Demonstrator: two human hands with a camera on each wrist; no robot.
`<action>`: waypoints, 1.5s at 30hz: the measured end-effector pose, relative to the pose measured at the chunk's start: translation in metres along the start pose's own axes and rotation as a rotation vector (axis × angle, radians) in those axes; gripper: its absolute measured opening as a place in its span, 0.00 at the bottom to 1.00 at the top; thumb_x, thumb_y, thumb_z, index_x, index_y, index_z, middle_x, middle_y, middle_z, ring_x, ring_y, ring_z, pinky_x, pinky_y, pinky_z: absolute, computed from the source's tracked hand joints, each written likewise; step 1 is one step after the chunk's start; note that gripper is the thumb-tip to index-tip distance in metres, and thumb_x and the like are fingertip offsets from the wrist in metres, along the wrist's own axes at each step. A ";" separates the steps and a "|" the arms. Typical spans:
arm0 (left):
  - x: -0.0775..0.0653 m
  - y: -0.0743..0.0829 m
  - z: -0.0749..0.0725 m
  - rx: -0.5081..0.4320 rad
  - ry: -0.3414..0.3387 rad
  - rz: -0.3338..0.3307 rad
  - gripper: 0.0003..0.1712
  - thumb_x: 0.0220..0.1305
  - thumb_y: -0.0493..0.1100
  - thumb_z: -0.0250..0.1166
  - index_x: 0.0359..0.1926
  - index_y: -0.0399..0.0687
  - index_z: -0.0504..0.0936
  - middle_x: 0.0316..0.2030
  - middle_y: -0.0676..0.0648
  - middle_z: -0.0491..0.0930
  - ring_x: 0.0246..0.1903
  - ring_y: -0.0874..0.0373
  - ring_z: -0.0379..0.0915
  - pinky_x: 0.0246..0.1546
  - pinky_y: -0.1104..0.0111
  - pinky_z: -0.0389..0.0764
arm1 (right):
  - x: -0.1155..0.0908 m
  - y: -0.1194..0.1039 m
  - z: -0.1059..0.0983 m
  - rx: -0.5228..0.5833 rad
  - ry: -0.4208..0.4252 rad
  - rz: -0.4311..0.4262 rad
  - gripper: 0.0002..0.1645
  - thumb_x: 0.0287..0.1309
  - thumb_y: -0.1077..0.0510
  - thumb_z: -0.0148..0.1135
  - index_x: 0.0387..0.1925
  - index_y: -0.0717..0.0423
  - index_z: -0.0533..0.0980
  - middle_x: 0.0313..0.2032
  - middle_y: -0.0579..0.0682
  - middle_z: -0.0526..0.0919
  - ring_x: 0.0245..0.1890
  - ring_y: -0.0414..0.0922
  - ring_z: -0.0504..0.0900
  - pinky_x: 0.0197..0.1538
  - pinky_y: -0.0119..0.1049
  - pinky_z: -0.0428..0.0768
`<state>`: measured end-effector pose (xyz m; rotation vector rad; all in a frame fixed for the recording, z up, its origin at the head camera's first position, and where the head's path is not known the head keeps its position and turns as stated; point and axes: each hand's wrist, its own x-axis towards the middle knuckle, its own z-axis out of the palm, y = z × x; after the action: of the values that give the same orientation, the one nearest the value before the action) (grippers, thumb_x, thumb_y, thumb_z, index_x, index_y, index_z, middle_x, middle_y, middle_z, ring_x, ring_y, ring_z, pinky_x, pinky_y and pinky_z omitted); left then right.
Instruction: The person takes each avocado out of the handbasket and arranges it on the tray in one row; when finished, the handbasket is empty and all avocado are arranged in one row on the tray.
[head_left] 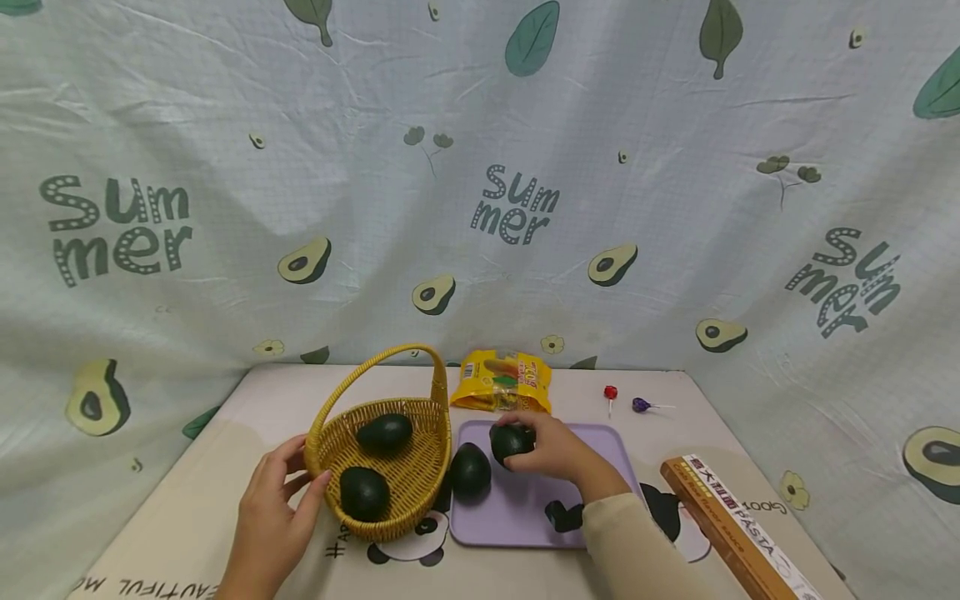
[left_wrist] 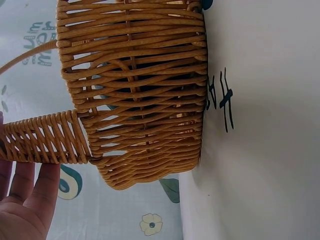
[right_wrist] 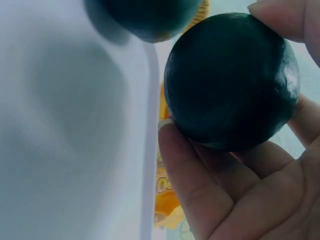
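Observation:
My left hand [head_left: 273,508] holds the side of a yellow-brown wicker basket [head_left: 330,417], thumb and fingers about the foot of its arched handle [left_wrist: 45,137]. Inside the basket lie two dark green avocados, one toward the back [head_left: 385,434] and one toward the front [head_left: 364,493]. With thumb and fingertips my right hand [head_left: 551,450] grips another avocado [right_wrist: 230,82] over the back left part of a lilac tray [head_left: 517,521]. One more avocado [head_left: 471,472] sits at the tray's left edge, between the basket and the gripped avocado.
Behind the tray lies a yellow snack packet [head_left: 502,381]. A red lollipop [head_left: 611,392] and a purple lollipop [head_left: 641,405] are at the back right. A long brown pasta box [head_left: 735,525] lies slanted at right. A printed curtain [head_left: 480,192] hangs behind the table.

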<state>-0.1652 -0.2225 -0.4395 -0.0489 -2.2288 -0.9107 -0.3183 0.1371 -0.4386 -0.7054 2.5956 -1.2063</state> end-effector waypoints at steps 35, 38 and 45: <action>0.001 -0.001 -0.003 0.038 -0.021 -0.022 0.37 0.58 0.28 0.74 0.67 0.38 0.69 0.52 0.42 0.76 0.50 0.50 0.78 0.46 0.65 0.87 | -0.012 0.021 0.018 -0.074 -0.066 0.022 0.48 0.47 0.47 0.80 0.70 0.51 0.72 0.64 0.52 0.79 0.60 0.53 0.77 0.66 0.58 0.78; 0.001 -0.001 -0.003 0.039 -0.020 -0.022 0.37 0.58 0.28 0.74 0.67 0.38 0.69 0.52 0.42 0.76 0.50 0.50 0.78 0.46 0.67 0.88 | -0.013 0.021 0.017 -0.056 -0.057 0.004 0.48 0.47 0.48 0.80 0.70 0.53 0.72 0.63 0.53 0.80 0.61 0.55 0.78 0.65 0.57 0.79; 0.001 -0.001 -0.002 0.038 -0.025 -0.026 0.37 0.59 0.29 0.74 0.67 0.39 0.69 0.51 0.42 0.75 0.50 0.51 0.78 0.46 0.62 0.87 | -0.014 0.023 0.015 -0.017 -0.039 -0.010 0.46 0.51 0.47 0.78 0.70 0.55 0.72 0.65 0.53 0.79 0.62 0.59 0.79 0.66 0.57 0.80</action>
<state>-0.1651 -0.2248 -0.4386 -0.0133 -2.2740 -0.8859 -0.3085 0.1470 -0.4666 -0.7394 2.5765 -1.1620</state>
